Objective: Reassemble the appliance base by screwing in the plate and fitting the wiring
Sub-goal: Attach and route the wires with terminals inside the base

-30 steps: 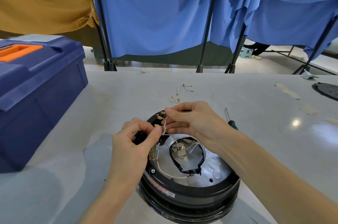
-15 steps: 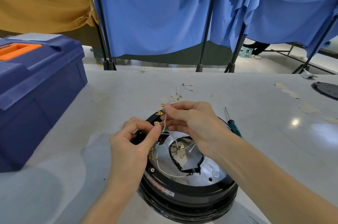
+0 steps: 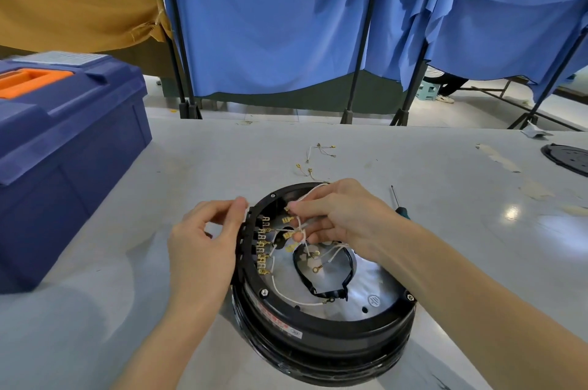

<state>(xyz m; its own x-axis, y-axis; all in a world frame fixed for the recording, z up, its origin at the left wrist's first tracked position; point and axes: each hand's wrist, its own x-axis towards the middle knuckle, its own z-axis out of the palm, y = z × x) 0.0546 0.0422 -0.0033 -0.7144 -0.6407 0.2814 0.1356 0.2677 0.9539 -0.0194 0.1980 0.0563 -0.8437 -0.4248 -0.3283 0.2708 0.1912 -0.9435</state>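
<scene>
- Your blue toolbox [image 3: 66, 147] stands on the bench [image 3: 413, 163] at 9 o'clock. Its lid is down under the orange handle [image 3: 28, 81], so what is inside cannot be seen.
- The appliance base [image 3: 318, 337] sits right in front of you at 6 o'clock, open side up.
- Inside the base lies the metal plate [image 3: 366, 281], with a row of brass terminals [image 3: 263, 251] along the rim at its 9 o'clock. White wires [image 3: 331, 254] loop across the plate.
- Your left hand [image 3: 203, 246] has its fingers curled, with the thumb tip on the base's rim at about 10 o'clock, gripping that edge.
- Your right hand [image 3: 343, 217] reaches over the base from 2 o'clock. Its fingertips are closed narrowly, pinching a bunch of the white wires with their brass connectors just above the terminals.
- The screwdriver [image 3: 399, 205] lies on the bench at 2 o'clock from the base, partly hidden by your right wrist.
- A few loose wires [image 3: 318, 152] lie beyond the base at 12 o'clock, apart from it.
- A black disc [image 3: 569, 157] lies at the bench's edge at 3 o'clock.
</scene>
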